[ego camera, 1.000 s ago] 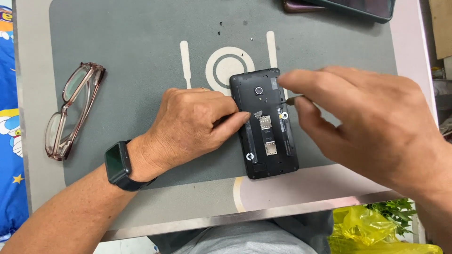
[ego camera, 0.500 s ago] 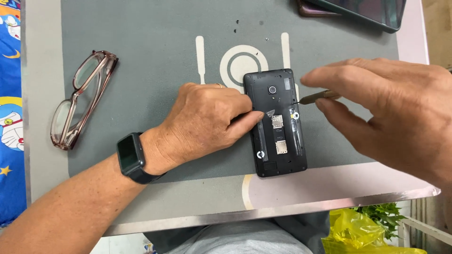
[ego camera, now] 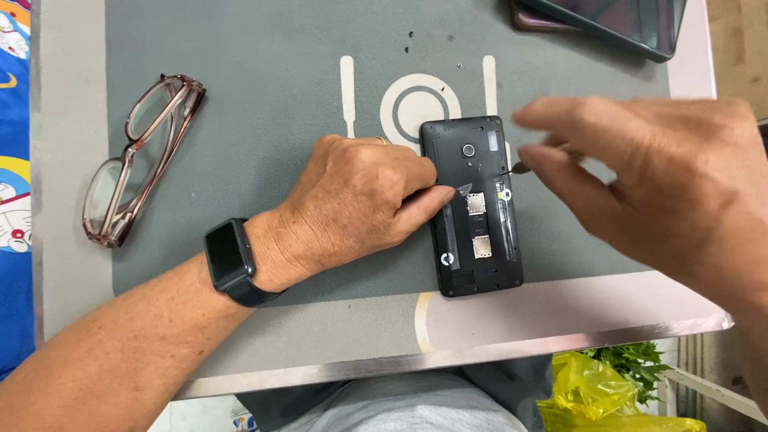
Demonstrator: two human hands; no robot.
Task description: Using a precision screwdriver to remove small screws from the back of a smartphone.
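Observation:
A black phone (ego camera: 474, 208) lies face down on a grey work mat (ego camera: 264, 104), its back cover off so the card slots and camera lens show. My left hand (ego camera: 356, 204) rests on the mat and presses the phone's left edge with the thumb. My right hand (ego camera: 648, 180) hovers at the phone's right edge, pinching a thin metal tool (ego camera: 518, 169) whose tip touches the right side of the frame. A dark smartwatch (ego camera: 230, 260) is on my left wrist.
Brown-framed glasses (ego camera: 136, 156) lie at the mat's left. Another dark device (ego camera: 616, 20) sits at the top right corner. Tiny screws (ego camera: 410, 36) dot the mat's top. The table's front edge runs below the phone; a yellow bag (ego camera: 608, 396) is underneath.
My right hand has shifted slightly outward along the phone's right edge with the tool. My left hand still holds the phone in the same place.

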